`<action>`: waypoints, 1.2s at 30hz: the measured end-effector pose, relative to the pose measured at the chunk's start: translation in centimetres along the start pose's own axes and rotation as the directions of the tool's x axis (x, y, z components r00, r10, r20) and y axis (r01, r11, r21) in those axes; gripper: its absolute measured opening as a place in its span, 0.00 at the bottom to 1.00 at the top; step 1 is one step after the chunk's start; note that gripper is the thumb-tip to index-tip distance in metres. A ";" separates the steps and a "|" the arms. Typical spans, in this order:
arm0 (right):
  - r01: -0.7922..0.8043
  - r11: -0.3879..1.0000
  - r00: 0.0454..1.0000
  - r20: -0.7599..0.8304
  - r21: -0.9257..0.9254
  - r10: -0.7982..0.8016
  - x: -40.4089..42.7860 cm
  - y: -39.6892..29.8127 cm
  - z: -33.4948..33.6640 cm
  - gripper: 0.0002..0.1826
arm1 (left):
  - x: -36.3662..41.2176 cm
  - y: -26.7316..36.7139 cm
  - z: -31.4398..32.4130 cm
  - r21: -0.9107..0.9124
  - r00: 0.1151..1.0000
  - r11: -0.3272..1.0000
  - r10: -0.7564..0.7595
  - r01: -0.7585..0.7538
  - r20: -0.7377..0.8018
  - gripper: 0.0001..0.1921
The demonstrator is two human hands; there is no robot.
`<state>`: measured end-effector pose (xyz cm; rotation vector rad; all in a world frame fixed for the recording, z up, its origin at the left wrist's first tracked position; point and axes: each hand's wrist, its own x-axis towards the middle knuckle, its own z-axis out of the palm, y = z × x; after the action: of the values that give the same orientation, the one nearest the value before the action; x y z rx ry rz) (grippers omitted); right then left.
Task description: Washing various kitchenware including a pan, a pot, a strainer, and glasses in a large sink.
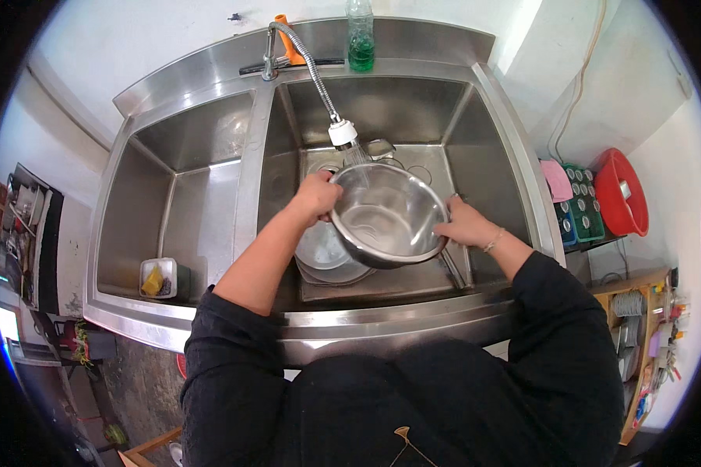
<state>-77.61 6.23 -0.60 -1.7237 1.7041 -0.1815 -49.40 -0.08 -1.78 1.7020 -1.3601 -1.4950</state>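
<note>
Between both hands I hold a stainless steel bowl over the right basin of a metal sink. My left hand grips its left rim, and my right hand has the right rim. Water runs from the white spray head of a flexible faucet into the far side of the bowl, which is tilted. Beneath the bowl, partly hidden, lie stacked plates. Glasses or similar small vessels sit at the basin's far end. A metal handle shows to the bowl's right.
The left basin holds a plastic tub with a yellow sponge-like item. A bottle of green liquid stands on the back ledge near an orange object. At right are a red basin, a green crate and a dish shelf.
</note>
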 end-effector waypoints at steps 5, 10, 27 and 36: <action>0.520 0.759 0.827 0.008 -0.393 -0.562 4.7 -5.2 4.0 0.11 | 0.7 0.0 -3.3 0.071 0.999 0.997 0.020 -0.017 -0.041 0.08; 0.851 0.452 0.486 0.072 -0.268 -0.871 8.9 -10.9 9.8 0.08 | 2.0 -0.5 -4.5 0.130 0.993 0.989 0.086 -0.074 -0.085 0.11; 0.725 0.543 0.534 -0.150 -0.424 -0.832 15.8 -14.0 11.8 0.11 | 1.6 0.0 -5.7 0.208 0.903 0.976 0.145 -0.064 -0.405 0.14; 0.527 0.809 0.788 0.507 -0.261 -0.350 11.7 -9.8 10.3 0.11 | 1.9 -0.3 -4.6 0.237 0.863 0.963 0.226 -0.128 -0.452 0.14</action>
<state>-62.41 -1.78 -7.09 -2.2483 1.0147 0.3452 -45.21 -2.73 -1.59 1.8464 -1.3761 -0.7806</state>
